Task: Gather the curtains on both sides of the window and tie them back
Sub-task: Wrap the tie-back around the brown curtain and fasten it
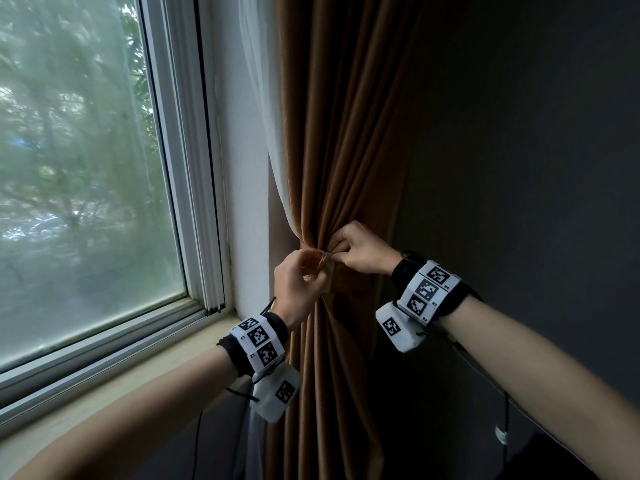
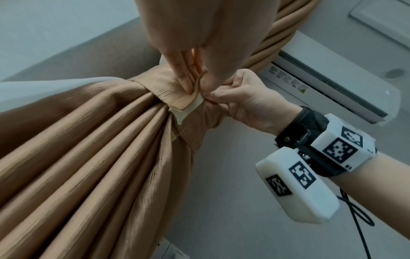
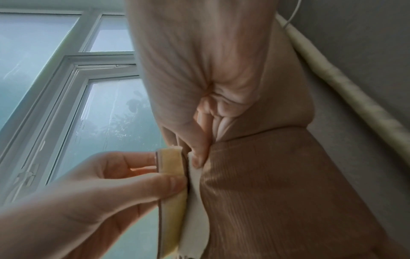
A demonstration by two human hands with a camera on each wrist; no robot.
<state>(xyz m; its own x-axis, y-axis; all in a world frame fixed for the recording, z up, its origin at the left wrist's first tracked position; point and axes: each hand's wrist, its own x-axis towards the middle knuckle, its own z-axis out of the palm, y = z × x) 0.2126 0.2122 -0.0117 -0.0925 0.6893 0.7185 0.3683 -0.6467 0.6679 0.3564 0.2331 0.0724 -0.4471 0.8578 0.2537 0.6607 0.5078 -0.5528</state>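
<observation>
Brown curtain [image 1: 332, 140] hangs vertical right of the window [image 1: 86, 168], cinched mid-height by tieback band [image 2: 164, 87] running crosswise. Left hand [image 1: 298, 285] and right hand [image 1: 360, 251] each pinch one band end, fingers curled, ends meeting.

Counts, by kind:
Hands: two, a left hand [image 1: 300, 284] and a right hand [image 1: 360, 250].
Brown curtain [image 1: 346, 133]: one.
Sheer white curtain [image 1: 266, 116]: one.
Tie-back band [image 2: 168, 89]: one.
Window [image 1: 86, 168]: one.
Wrist units with printed markers: two.
Air conditioner [image 2: 328, 82]: one.
</observation>
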